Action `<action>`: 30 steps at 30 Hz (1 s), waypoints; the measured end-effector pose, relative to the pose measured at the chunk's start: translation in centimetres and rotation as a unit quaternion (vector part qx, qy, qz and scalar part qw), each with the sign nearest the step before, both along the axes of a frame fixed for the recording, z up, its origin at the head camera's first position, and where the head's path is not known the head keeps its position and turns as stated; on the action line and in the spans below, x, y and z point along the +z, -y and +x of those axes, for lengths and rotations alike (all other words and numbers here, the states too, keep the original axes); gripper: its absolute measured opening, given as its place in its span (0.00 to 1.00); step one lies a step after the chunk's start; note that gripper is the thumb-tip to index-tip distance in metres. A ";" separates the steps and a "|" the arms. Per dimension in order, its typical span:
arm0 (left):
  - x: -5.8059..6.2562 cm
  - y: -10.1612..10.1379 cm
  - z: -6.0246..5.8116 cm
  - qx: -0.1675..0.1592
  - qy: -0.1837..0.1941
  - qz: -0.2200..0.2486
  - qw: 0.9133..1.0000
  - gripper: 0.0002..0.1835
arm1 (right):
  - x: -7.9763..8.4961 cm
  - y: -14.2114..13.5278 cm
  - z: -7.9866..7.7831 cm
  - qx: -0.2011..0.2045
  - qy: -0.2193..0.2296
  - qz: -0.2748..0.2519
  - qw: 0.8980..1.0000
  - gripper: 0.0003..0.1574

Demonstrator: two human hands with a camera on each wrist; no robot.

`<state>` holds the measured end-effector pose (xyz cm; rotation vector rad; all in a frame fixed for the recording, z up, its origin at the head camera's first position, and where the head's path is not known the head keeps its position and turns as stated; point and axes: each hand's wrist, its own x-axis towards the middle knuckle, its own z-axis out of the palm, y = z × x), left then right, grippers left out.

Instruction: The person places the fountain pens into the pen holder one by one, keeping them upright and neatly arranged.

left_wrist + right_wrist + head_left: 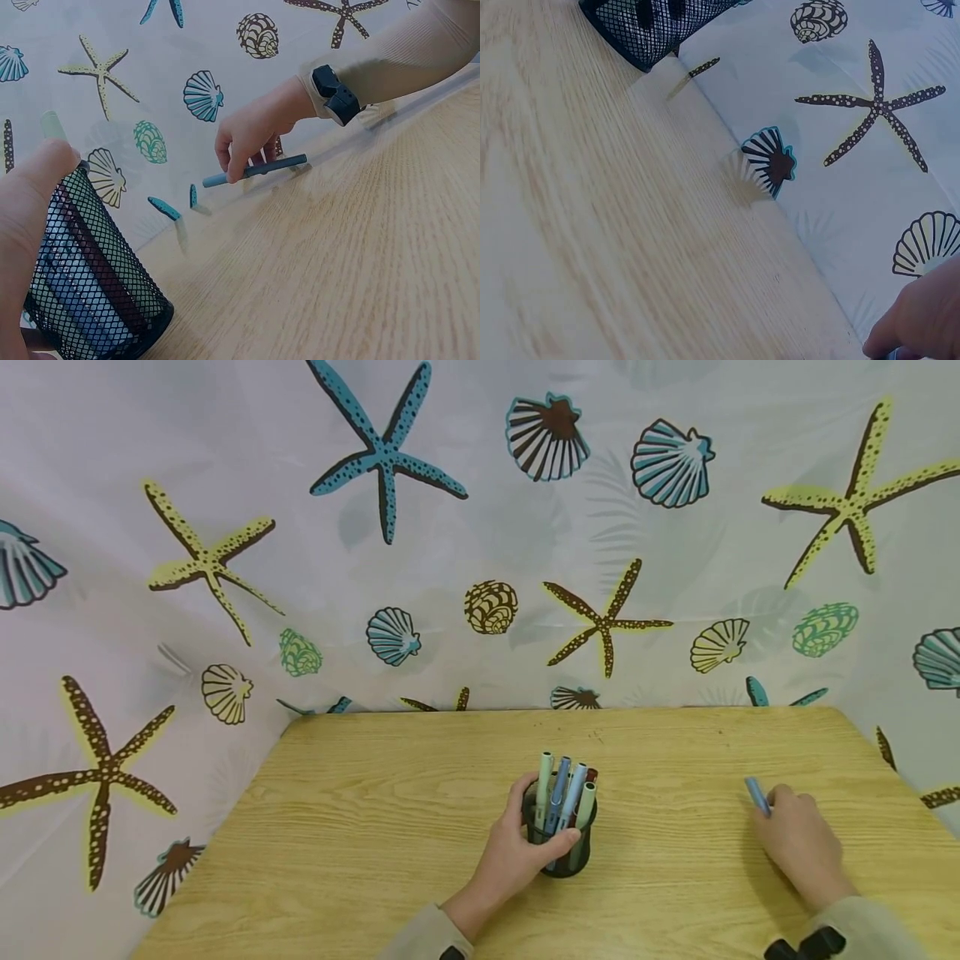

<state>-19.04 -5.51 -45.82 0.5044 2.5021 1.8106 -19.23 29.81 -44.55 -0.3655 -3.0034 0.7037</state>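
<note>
A black mesh pen cup (583, 852) stands on the wooden table with several capped pens in it, among them a pale green pen (544, 785) and a blue pen (558, 793). My left hand (513, 850) grips the cup from its left side, thumb across the front. To the right, my right hand (801, 843) pinches a blue pen (758, 797) just over the table. The left wrist view shows that pen (274, 166) lying nearly level in the fingers, lighter at one end. In the right wrist view only part of the right hand (922, 319) appears, at the lower corner.
The wooden table (360, 810) reaches back to a white cloth (450, 527) printed with starfish and shells, which hangs behind and at both sides. A dark band with a black device (336, 95) sits on the right wrist.
</note>
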 end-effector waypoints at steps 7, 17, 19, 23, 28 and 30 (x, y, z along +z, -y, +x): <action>0.0 0.0 -0.1 0.000 -0.001 -0.002 1.000 0.43 | 0.3 1.3 0.2 0.008 -0.032 0.006 0.999 0.20; 0.0 0.0 -0.2 0.000 -0.003 -0.002 1.000 0.43 | 0.8 3.0 0.2 0.018 -0.055 0.005 0.998 0.21; 0.0 -0.1 -0.2 0.003 -0.002 -0.004 1.000 0.43 | 1.1 3.3 0.3 0.020 -0.061 0.001 0.998 0.21; 0.0 -0.1 -0.2 0.004 -0.001 -0.004 1.000 0.43 | 1.4 4.0 0.5 0.029 -0.082 -0.006 0.996 0.21; -0.2 -0.1 -0.3 0.000 -0.002 0.005 1.000 0.42 | 1.5 4.8 0.5 0.040 -0.104 -0.010 0.994 0.20; -0.2 -0.1 -0.3 -0.001 -0.001 0.007 1.000 0.42 | 1.5 5.1 0.6 0.045 -0.116 -0.013 0.992 0.19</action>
